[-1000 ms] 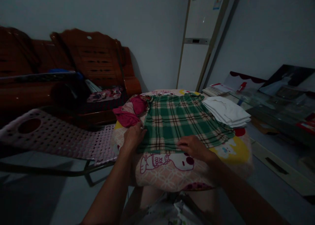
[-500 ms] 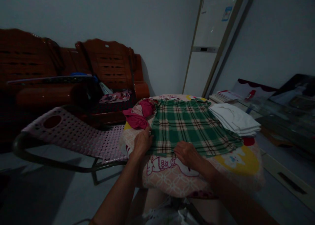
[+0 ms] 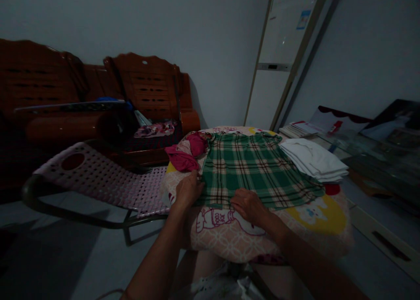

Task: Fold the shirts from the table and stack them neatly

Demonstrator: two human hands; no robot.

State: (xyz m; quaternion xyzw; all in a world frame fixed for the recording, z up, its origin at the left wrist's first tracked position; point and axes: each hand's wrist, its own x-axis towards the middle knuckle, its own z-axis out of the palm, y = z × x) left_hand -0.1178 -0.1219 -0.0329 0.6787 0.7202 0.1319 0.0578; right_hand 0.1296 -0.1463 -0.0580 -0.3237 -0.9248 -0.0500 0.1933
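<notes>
The green plaid cloth (image 3: 246, 169) lies spread out on a pale pink cartoon blanket (image 3: 226, 243), right in front of the person. It is mostly flat, with small wrinkles at the far end and on the right. The blanket seems to make a soft, wide place for it.

The left hand (image 3: 189, 187) is at the cloth's near left side. Its fingers are bent and close together, but I cannot tell if they pinch the edge. The right hand (image 3: 248, 204) is on the near edge, around the middle, with its fingers curled down. I cannot tell if it grips or just presses. With the hands apart like this, they probably keep that edge straight.

The bright pink clothes (image 3: 185, 153) sit in a heap by the far left side, just past the left hand. The folded white cloths (image 3: 311, 158) make a neat pile by the right side. Being at the sides, both leave most of the plaid cloth uncovered.
</notes>
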